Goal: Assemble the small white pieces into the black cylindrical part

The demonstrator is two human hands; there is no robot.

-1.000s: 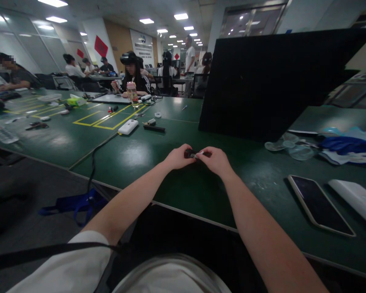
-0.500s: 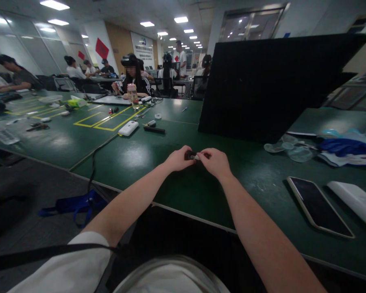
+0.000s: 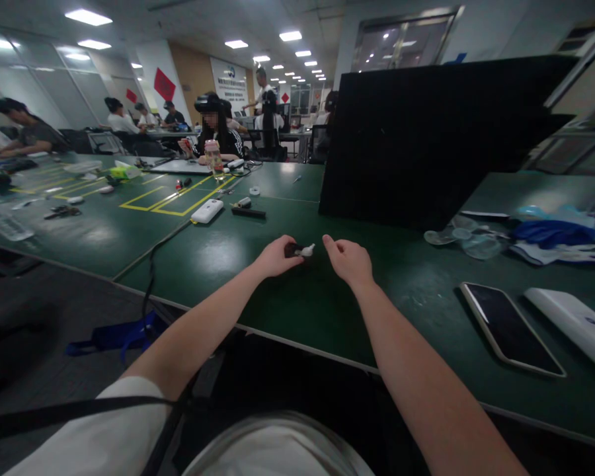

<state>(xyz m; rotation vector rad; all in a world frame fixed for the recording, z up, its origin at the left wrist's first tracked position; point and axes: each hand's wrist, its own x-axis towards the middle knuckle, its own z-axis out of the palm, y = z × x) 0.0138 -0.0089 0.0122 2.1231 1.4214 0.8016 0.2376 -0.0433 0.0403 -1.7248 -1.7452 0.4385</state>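
My left hand (image 3: 279, 256) is closed around a small dark object (image 3: 292, 250), pinched between thumb and fingers just above the green table. A small white piece (image 3: 307, 250), rounded with a narrow tip, sticks out of its right side; the exact kind is too small to make out. A short gap to the right, my right hand (image 3: 350, 259) hovers with loosely bent fingers, the thumb side pointing at the white piece. Nothing shows in the right hand, and it touches neither part.
A large black panel (image 3: 426, 145) stands ahead to the right. A phone (image 3: 510, 327), a white case (image 3: 575, 324) and blue-and-white gloves (image 3: 555, 233) lie at the right. Beyond my hands are a white power bank (image 3: 207, 211) and a black bar (image 3: 248, 212). A person (image 3: 218, 132) sits across the table.
My right hand has let go of the white piece and parted from it. My left hand has moved slightly left with the dark object, leaving the white piece exposed.
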